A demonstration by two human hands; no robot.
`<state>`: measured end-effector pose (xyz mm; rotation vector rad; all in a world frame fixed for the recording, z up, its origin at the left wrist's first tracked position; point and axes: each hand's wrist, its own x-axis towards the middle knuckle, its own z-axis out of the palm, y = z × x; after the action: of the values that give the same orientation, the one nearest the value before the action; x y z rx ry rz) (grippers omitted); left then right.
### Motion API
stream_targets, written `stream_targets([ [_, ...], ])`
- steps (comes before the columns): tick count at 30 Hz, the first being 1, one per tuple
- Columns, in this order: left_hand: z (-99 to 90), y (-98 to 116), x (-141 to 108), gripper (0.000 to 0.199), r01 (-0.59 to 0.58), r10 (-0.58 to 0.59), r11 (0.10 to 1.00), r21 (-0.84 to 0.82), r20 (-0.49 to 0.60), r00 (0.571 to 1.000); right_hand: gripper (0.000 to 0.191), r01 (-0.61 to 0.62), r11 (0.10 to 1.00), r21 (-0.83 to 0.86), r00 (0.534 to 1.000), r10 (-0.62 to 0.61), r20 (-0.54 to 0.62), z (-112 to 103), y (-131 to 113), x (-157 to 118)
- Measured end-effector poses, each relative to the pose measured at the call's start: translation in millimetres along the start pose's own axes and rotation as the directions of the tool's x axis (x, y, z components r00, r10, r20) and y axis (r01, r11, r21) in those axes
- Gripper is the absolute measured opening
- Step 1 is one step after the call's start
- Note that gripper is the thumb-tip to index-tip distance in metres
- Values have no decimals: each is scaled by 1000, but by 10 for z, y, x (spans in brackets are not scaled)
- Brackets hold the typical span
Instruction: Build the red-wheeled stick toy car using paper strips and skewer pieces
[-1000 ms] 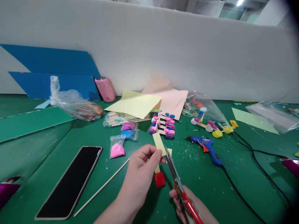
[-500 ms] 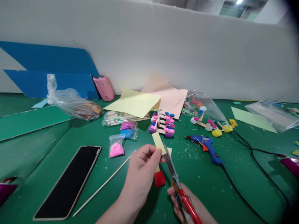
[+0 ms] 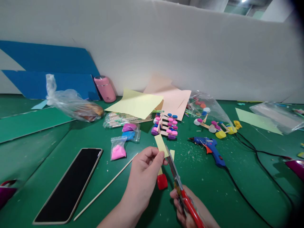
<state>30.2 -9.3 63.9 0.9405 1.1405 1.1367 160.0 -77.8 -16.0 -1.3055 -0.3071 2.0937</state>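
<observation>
My left hand [image 3: 144, 174] pinches a small strip of pale yellow paper [image 3: 160, 144] between thumb and fingers. Wrapped round the red handles of a pair of scissors [image 3: 187, 199] is my right hand [image 3: 197, 205]; the blades point up and lie against the lower right edge of the strip. Just below my left fingertips, a red block [image 3: 162, 181] sits on the green table, with a bit of yellow paper touching it. Another yellow scrap [image 3: 172, 154] lies behind the blades. Beyond the strip stand several stick pieces with pink, blue and purple ends [image 3: 166, 126].
A phone [image 3: 68, 186] and a thin wooden stick [image 3: 105, 186] lie left. Bagged pink clay [image 3: 118, 152], yellow paper [image 3: 135, 103] and a pink bottle [image 3: 105, 89] are further back. A blue glue gun [image 3: 210, 148] with a black cable lies right.
The scissor blades have come closer together at the strip's edge. My left hand has hardly moved.
</observation>
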Motion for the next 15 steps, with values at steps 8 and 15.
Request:
stream_targets([
  [8,-15,1,10,17,12,-13,999,31,9,1000,33,24,999,-31,1000,-25,-9,37,-37,-20],
  [15,-21,-4,10,17,17,-18,999,48,11,1000,31,104,990,-95,995,-102,21,9,-6,-17],
])
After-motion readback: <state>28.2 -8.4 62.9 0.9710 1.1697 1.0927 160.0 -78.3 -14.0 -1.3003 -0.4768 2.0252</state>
